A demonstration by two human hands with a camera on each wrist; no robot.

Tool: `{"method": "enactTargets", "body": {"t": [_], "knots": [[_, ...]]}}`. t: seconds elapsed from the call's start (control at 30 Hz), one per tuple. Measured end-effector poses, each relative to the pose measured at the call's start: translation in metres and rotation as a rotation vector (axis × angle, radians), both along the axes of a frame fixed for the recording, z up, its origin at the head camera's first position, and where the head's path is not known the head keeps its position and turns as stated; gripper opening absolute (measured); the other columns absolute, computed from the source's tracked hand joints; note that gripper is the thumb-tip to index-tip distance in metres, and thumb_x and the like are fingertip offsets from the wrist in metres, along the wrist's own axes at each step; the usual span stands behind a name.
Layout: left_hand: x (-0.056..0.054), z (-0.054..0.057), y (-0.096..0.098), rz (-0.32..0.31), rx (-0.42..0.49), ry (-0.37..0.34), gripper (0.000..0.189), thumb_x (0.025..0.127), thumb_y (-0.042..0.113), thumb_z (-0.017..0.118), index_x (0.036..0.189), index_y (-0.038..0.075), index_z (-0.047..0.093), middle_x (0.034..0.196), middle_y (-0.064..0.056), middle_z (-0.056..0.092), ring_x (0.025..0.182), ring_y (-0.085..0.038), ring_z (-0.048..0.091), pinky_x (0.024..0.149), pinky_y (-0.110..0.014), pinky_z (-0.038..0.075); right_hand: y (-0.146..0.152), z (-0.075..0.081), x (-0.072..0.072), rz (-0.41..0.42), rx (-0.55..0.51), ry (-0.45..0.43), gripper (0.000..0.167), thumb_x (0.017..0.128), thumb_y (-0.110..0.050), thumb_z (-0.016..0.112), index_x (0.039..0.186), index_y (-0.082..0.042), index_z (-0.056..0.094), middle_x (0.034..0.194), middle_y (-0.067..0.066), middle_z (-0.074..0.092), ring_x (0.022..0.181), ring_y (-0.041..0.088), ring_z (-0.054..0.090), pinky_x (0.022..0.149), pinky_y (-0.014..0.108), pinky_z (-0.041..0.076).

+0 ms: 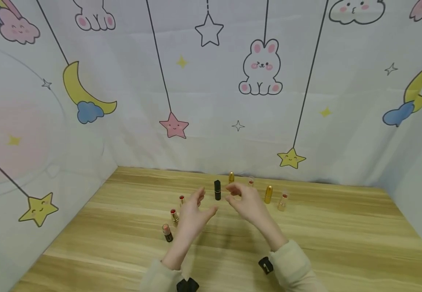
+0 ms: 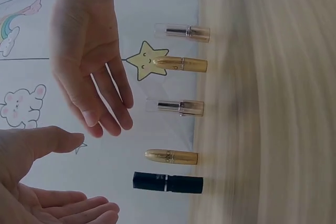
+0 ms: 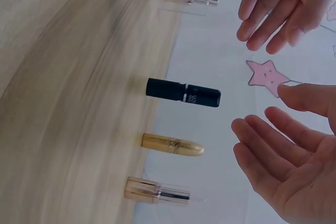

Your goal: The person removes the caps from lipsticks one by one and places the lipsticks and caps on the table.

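Observation:
Both hands are raised over the table, palms facing each other, with nothing held. The left hand has its thumb apart from loosely bent fingers. Across from it, the right hand curves the same way, as the right wrist view of that hand also shows. A black lipstick stands upright beyond the gap between the hands. Just behind it stands a gold bullet-shaped lipstick. Close to the left hand are a red lipstick in a gold base, another red lipstick partly hidden by the fingers, and a peach lipstick.
Behind the right hand stand a clear-capped lipstick, a second gold lipstick and another clear-capped lipstick. The lipsticks form a curved row on the wood-grain table. A cartoon-printed cloth encloses the back and sides.

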State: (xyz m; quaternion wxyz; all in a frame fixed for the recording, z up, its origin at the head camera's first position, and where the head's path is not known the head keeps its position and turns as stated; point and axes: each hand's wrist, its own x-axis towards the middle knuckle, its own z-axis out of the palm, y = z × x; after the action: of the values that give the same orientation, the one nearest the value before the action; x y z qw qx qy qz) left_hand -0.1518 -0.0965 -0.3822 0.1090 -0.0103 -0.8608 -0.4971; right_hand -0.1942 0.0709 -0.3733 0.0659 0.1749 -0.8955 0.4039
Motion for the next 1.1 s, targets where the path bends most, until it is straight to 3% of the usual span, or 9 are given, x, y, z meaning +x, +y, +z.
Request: {"method": "enactTargets", "body": {"t": [0.2,0.43,0.57,0.73,1.1], "knots": [[-0.014,-0.011,0.012,0.011,0.067,-0.036,0.067,0.082,0.015,0.073,0.140,-0.001,0.044,0.138,-0.023,0.053,0.126,-0.039,0.052,0.103,-0.048,0.046,0.005,-0.008,-0.008,0.004,-0.029,-0.035,0.035,0.088,-0.017,0.069,0.122,-0.009,0.063,0.120,0.008,0.068,0.112,0.027,0.063,0.097,0.048,0.049],[-0.025,-0.023,0.022,0.025,0.016,-0.086,0.070,0.081,0.016,0.074,0.140,-0.005,0.043,0.137,-0.025,0.052,0.125,-0.040,0.053,0.099,-0.049,0.049,0.007,-0.016,-0.016,0.023,-0.073,-0.058,0.040,0.088,-0.017,0.069,0.125,-0.008,0.060,0.125,0.011,0.065,0.115,0.029,0.061,0.100,0.047,0.048],[-0.029,-0.027,0.027,0.047,-0.010,-0.106,0.077,0.079,0.016,0.075,0.142,-0.006,0.038,0.141,-0.028,0.046,0.130,-0.045,0.045,0.104,-0.055,0.043,0.005,-0.020,-0.022,0.036,-0.086,-0.064,0.043,0.088,-0.016,0.068,0.128,-0.005,0.058,0.126,0.014,0.064,0.116,0.032,0.061,0.100,0.047,0.048],[-0.036,-0.035,0.034,0.067,0.017,-0.098,0.085,0.077,0.015,0.075,0.145,-0.008,0.031,0.145,-0.032,0.039,0.134,-0.048,0.039,0.108,-0.059,0.036,0.001,-0.024,-0.031,0.042,-0.075,-0.080,0.047,0.089,-0.018,0.067,0.132,-0.002,0.055,0.126,0.017,0.063,0.117,0.034,0.060,0.101,0.048,0.047],[-0.059,-0.053,0.042,0.181,-0.007,-0.051,0.072,0.078,0.008,0.071,0.140,-0.010,0.038,0.134,-0.032,0.049,0.124,-0.047,0.050,0.100,-0.056,0.044,-0.011,-0.026,-0.048,0.056,-0.096,-0.109,0.052,0.089,-0.017,0.068,0.135,-0.001,0.051,0.132,0.020,0.059,0.120,0.036,0.058,0.103,0.049,0.046]]}}
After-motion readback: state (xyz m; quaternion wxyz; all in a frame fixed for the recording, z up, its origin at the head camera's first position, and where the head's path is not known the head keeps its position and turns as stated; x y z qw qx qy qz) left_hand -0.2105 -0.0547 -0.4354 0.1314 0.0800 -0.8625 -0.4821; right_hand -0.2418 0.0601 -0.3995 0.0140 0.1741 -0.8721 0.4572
